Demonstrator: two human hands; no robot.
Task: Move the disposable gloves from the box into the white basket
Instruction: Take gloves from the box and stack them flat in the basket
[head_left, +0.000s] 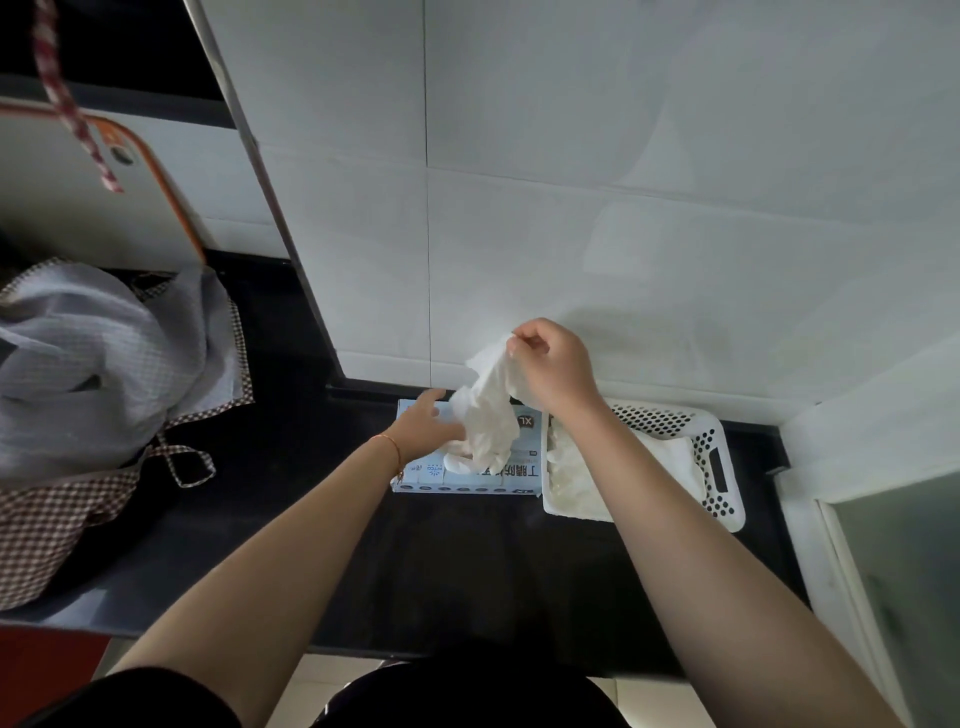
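Seen from above, looking down at a dark table (457, 561) set against a pale tiled wall (623, 182).

Right hand (553, 366) raised above the table, fingers curled, pinching the top of a bunch of white gloves (485, 410). Bunch hanging down from the pinch, crumpled, its lower end trailing into the opening on top of the box (511, 480). Not fully clear of the box yet; lower folds touching or just above the opening, hard to say which.

Left hand (423, 423) lying flat on the far left part of the box top, fingers straight and spread, pressing down, gripping nothing. Thin orange band (393, 447) round the left wrist.

Box pale blue and white, printed, marked "XL" near its right end, lying flat on the table close to the wall. White basket (719, 462) just beside the box on its right, sides touching or nearly so. Basket walls perforated with round holes, a slot handle in the right end wall. More white gloves in basket (571, 483) already lying inside, partly hidden by the right forearm.

Off to the left on the table, well apart from the box, a grey cloth bag (104, 364) with checked trim and a loop strap. A checked strap (72, 104) hanging in the upper left corner.
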